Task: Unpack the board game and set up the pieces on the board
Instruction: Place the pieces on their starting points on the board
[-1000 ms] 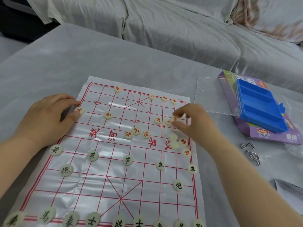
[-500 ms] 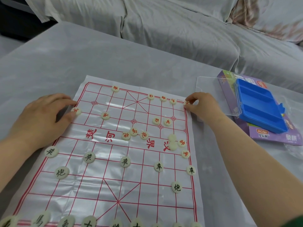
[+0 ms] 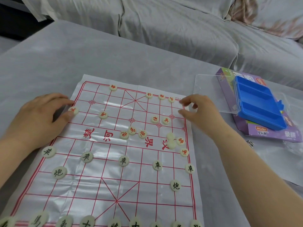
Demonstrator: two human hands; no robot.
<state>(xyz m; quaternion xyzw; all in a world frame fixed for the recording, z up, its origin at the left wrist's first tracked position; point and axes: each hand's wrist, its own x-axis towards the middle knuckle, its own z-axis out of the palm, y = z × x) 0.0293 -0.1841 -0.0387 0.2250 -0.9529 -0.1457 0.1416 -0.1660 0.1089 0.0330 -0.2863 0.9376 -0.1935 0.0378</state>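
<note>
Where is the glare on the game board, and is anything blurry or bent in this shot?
Head view: white glare streaks the glossy board across its far half, dimming some red lines; the nearest row of pieces at the bottom edge looks soft and cropped; the board's borders bow slightly.

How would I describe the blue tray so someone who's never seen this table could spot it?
Look right of the game board, just past the right hand. A blue tray lies on a flat purple box, a clear lid beside it. It is the only solid blue thing, with long empty compartments.
</note>
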